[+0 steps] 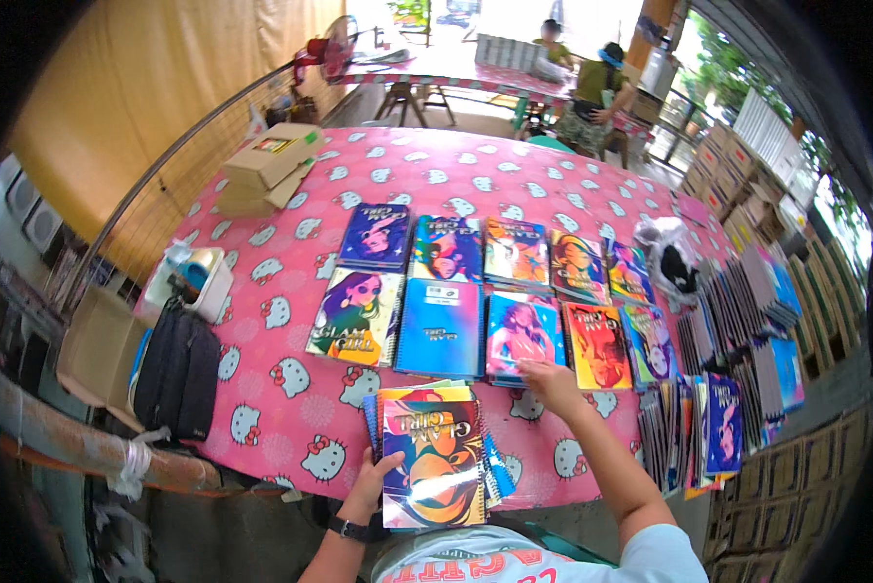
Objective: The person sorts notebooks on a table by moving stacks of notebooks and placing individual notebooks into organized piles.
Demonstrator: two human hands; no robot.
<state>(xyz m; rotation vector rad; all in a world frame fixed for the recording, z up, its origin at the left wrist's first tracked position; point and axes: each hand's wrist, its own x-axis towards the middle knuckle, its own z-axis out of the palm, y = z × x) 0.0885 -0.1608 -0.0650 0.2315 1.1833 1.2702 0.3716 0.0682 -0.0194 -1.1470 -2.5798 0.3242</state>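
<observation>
Orange-printed spiral notebook point(435, 462) gleams in the left hand point(369, 483).

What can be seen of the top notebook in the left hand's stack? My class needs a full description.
The top notebook is rectangular, with a glossy, card-like cover showing an illustrated face in orange, yellow and dark tones, with large lettering at its far end. A bright glare crosses the lower part. Spiral binding runs down its right edge. It looks closed, cover up, at the pink table's near edge. The left hand grips its left side, thumb on the cover; other notebooks lie underneath.
</observation>
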